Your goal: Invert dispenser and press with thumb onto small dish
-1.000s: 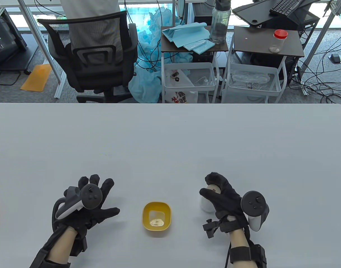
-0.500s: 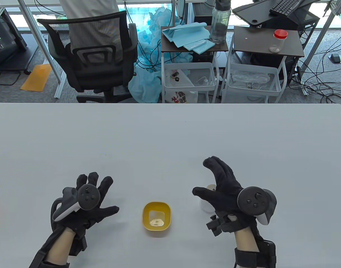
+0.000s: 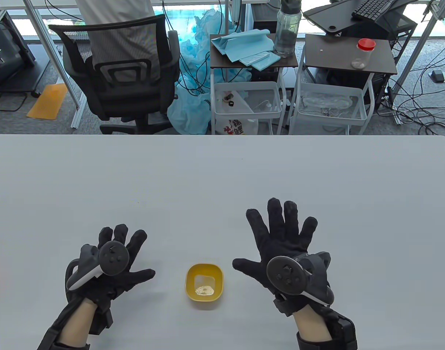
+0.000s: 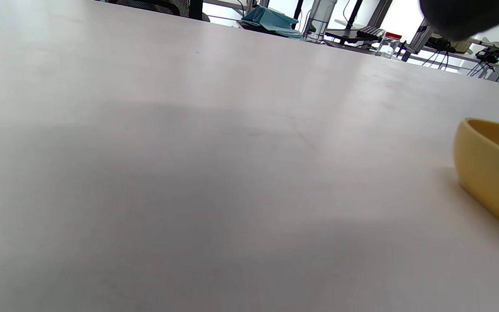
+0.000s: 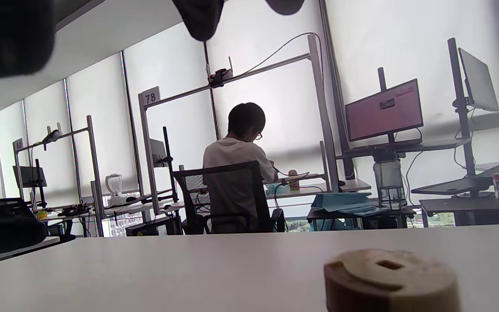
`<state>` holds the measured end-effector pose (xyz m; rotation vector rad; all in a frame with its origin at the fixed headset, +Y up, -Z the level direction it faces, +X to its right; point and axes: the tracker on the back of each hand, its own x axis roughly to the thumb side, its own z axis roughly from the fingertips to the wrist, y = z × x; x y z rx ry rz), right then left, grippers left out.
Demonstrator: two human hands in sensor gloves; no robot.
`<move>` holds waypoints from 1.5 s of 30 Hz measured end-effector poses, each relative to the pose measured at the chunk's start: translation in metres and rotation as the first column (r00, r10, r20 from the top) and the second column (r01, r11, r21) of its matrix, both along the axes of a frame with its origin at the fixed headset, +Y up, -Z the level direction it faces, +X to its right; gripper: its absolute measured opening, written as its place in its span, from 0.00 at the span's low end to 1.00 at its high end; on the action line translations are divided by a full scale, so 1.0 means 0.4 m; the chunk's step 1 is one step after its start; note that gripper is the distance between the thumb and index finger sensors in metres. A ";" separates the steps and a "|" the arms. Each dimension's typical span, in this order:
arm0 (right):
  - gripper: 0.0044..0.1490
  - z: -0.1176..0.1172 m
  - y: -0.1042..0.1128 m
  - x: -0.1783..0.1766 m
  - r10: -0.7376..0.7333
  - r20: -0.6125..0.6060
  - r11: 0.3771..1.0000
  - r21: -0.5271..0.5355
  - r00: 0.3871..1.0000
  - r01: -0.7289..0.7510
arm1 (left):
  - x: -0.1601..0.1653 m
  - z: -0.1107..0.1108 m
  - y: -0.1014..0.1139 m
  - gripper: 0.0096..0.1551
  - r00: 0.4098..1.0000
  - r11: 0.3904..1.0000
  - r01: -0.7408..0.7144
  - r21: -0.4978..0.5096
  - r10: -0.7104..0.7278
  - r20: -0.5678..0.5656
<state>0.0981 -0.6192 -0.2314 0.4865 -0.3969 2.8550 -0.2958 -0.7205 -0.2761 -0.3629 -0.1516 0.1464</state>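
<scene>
Left hand [image 3: 113,269]: flat over counter [image 3: 222,175], fingers spread wide, holds nothing, left of small dish [image 3: 204,281]. Dish holds pale residue; in left wrist view only part of its wall shows, cut off at edge. Right hand [image 3: 280,248]: right of dish, fingers splayed, gripping nothing. Dispenser [image 5: 390,277]: hidden under right hand in table view; only its blurred top shows in right wrist view.

Beyond my counter [image 3: 222,171] I see a black mesh chair [image 3: 120,73], two side tables [image 3: 348,54] and bright blinded windows [image 5: 275,65].
</scene>
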 end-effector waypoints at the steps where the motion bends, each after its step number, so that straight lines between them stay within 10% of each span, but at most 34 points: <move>1: 0.69 -0.001 -0.012 -0.004 0.032 0.018 0.999 -0.014 0.999 -0.032 | 0.000 0.000 0.001 0.57 1.000 1.000 0.000 0.000 0.000 0.001; 17: 0.70 -0.024 -0.189 -0.041 0.187 0.042 0.975 -0.130 0.981 -0.181 | 0.008 0.002 -0.007 0.57 1.000 1.000 0.018 -0.009 -0.018 0.022; 45: 0.69 -0.020 -0.210 -0.050 0.151 -0.002 0.977 -0.150 0.988 -0.150 | 0.006 0.001 0.000 0.57 0.999 0.999 0.034 -0.016 -0.034 0.024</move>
